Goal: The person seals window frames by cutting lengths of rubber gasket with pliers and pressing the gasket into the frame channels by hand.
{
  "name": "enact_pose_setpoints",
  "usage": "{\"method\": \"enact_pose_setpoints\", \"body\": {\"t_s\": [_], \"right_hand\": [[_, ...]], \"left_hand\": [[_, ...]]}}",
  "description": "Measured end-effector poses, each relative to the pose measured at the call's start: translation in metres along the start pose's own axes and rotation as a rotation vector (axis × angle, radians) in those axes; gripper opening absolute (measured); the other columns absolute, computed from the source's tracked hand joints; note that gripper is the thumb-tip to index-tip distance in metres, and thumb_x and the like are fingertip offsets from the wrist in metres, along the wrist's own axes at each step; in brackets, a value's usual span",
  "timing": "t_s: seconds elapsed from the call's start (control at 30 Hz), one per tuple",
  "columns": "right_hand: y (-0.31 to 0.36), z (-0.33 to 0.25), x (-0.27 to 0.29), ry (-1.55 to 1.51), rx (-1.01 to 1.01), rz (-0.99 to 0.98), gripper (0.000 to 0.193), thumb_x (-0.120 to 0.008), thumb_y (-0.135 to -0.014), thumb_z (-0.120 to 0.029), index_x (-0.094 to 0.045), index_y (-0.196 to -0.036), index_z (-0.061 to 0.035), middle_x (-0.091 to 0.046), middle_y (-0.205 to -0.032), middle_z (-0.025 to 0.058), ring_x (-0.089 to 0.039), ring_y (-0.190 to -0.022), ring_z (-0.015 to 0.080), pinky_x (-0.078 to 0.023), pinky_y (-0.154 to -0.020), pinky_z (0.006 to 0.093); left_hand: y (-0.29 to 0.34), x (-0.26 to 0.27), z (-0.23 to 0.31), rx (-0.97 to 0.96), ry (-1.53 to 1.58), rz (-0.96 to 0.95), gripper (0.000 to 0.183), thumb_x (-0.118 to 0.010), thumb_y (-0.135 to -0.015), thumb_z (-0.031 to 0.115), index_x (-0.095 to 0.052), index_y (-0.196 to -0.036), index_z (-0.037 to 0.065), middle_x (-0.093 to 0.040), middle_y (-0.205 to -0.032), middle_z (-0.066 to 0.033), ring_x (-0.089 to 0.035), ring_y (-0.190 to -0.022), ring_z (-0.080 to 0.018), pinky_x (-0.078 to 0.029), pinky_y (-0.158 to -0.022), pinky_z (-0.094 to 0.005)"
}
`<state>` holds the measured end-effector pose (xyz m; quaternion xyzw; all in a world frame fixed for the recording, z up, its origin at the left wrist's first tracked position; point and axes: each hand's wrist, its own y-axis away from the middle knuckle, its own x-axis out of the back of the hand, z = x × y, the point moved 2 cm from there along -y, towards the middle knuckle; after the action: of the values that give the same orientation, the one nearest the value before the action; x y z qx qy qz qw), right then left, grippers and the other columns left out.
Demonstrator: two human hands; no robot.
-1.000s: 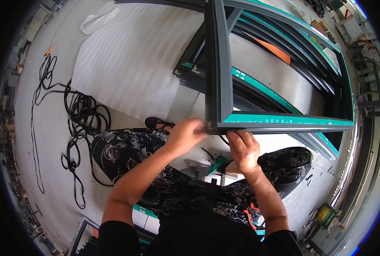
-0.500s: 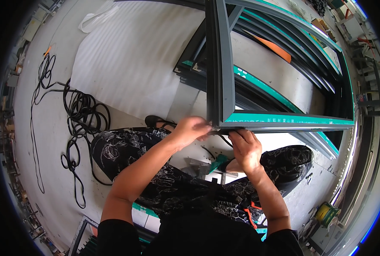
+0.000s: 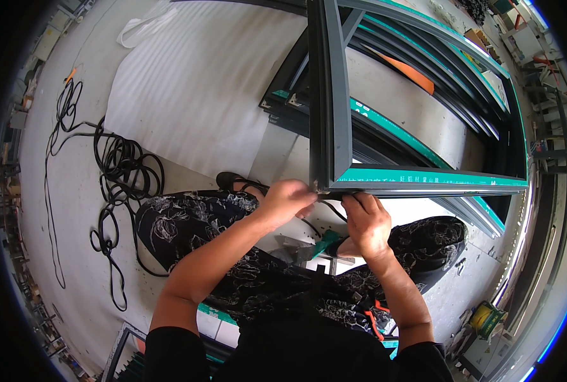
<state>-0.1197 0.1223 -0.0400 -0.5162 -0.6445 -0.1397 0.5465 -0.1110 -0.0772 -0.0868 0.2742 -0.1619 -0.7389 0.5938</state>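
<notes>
A dark grey metal window frame (image 3: 332, 95) with green printed film along its bars rises in front of me, its near left corner between my hands. My left hand (image 3: 288, 202) is closed just beside that corner, its fingertips bunched and what they hold hidden. At the underside of the near bar, my right hand (image 3: 367, 223) pinches with thumb and fingers at a thin black strip. A curved length of black strip (image 3: 336, 211) hangs below the bar between the hands. Whether the strip sits in the frame's groove cannot be seen.
More dark frames (image 3: 290, 83) lie stacked beyond. White foam sheeting (image 3: 194, 83) covers the floor at left, beside a tangled black cable (image 3: 127, 159). An orange-handled tool (image 3: 376, 321) rests by my lap; a green-and-yellow spool (image 3: 487, 318) stands at right.
My left hand has shifted slightly down and away from the frame corner. The frame has moved very slightly to the right. My right hand stays in nearly the same place.
</notes>
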Motion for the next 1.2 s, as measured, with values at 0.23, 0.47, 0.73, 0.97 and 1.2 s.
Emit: {"method": "enact_pose_setpoints", "body": {"t_s": [0.23, 0.47, 0.73, 0.97, 1.2], "right_hand": [[0.000, 0.000, -0.001, 0.031, 0.008, -0.011, 0.022, -0.071, -0.068, -0.003, -0.067, -0.088, -0.0107, -0.060, -0.085, 0.0042, -0.062, -0.073, 0.0238, -0.052, -0.060, 0.0336], [0.000, -0.003, -0.001, 0.052, -0.005, -0.003, 0.022, -0.072, -0.068, -0.003, -0.068, -0.088, -0.0109, -0.060, -0.086, 0.0042, -0.062, -0.073, 0.0234, -0.052, -0.060, 0.0336], [0.020, 0.034, 0.032, 0.048, -0.040, -0.206, 0.033, -0.067, -0.075, -0.001, -0.063, -0.108, -0.0071, -0.059, -0.085, 0.0099, -0.061, -0.071, 0.0276, -0.052, -0.062, 0.0367], [0.032, 0.195, 0.187, 0.583, -0.201, 0.033, 0.030, -0.054, -0.081, 0.006, -0.065, -0.104, -0.0073, -0.062, -0.089, 0.0108, -0.062, -0.075, 0.0248, -0.052, -0.065, 0.0350], [0.052, 0.344, 0.381, 0.975, -0.690, 0.082, 0.031, -0.049, -0.084, 0.004, -0.064, -0.109, -0.0075, -0.064, -0.098, 0.0109, -0.065, -0.084, 0.0247, -0.053, -0.071, 0.0345]], "left_hand": [[0.003, -0.004, 0.003, 0.026, 0.119, -0.059, 0.022, -0.064, -0.091, 0.022, -0.060, -0.091, 0.000, -0.065, -0.078, -0.0061, -0.061, -0.066, -0.0109, -0.051, -0.061, -0.0244], [0.001, -0.018, -0.005, 0.015, 0.184, -0.004, 0.022, -0.066, -0.090, 0.024, -0.061, -0.092, 0.002, -0.065, -0.076, -0.0052, -0.061, -0.066, -0.0104, -0.047, -0.058, -0.0234], [-0.010, -0.002, 0.008, -0.007, 0.161, 0.111, 0.022, -0.066, -0.089, 0.026, -0.062, -0.083, 0.005, -0.064, -0.072, -0.0032, -0.058, -0.060, -0.0086, -0.045, -0.055, -0.0213], [-0.021, 0.020, 0.021, -0.029, 0.099, 0.209, 0.022, -0.068, -0.086, 0.026, -0.064, -0.086, 0.004, -0.064, -0.073, -0.0034, -0.057, -0.058, -0.0093, -0.044, -0.054, -0.0221], [-0.030, 0.024, 0.030, -0.043, 0.141, 0.257, 0.023, -0.070, -0.085, 0.027, -0.064, -0.089, 0.005, -0.063, -0.074, -0.0018, -0.057, -0.063, -0.0091, -0.045, -0.058, -0.0230]]}}
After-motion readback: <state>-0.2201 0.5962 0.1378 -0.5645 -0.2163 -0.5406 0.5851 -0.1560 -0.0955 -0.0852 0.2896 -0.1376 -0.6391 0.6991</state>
